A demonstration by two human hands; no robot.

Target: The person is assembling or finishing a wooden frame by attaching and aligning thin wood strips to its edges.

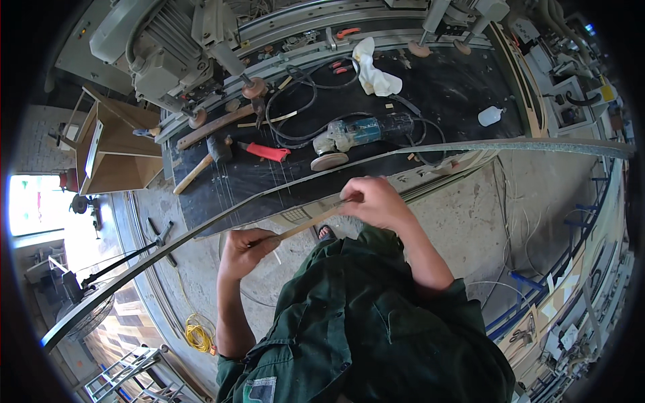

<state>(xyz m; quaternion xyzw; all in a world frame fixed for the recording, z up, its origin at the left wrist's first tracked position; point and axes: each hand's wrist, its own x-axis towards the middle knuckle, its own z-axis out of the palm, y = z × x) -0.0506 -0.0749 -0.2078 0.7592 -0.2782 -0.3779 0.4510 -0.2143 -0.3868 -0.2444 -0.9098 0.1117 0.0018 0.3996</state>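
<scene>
My left hand (247,254) and my right hand (377,203) are both closed on a thin tan strip (308,225), pinching it near its two ends. The strip is stretched between them in front of the workbench's near edge, the right end higher in view. Just beyond my hands, a long narrow grey-green strip (517,145) runs across the bench and past it on both sides. A blue-bodied power tool with a round disc (363,131) lies on the black bench top (262,180) behind that strip.
A black-headed mallet (193,174), a wooden-handled hammer (216,127) and a red-handled tool (267,152) lie on the bench's left half. A white cloth-like item (376,72) and white bottle (490,115) lie right. A black cable (299,144) loops among them. Machinery (164,50) stands behind.
</scene>
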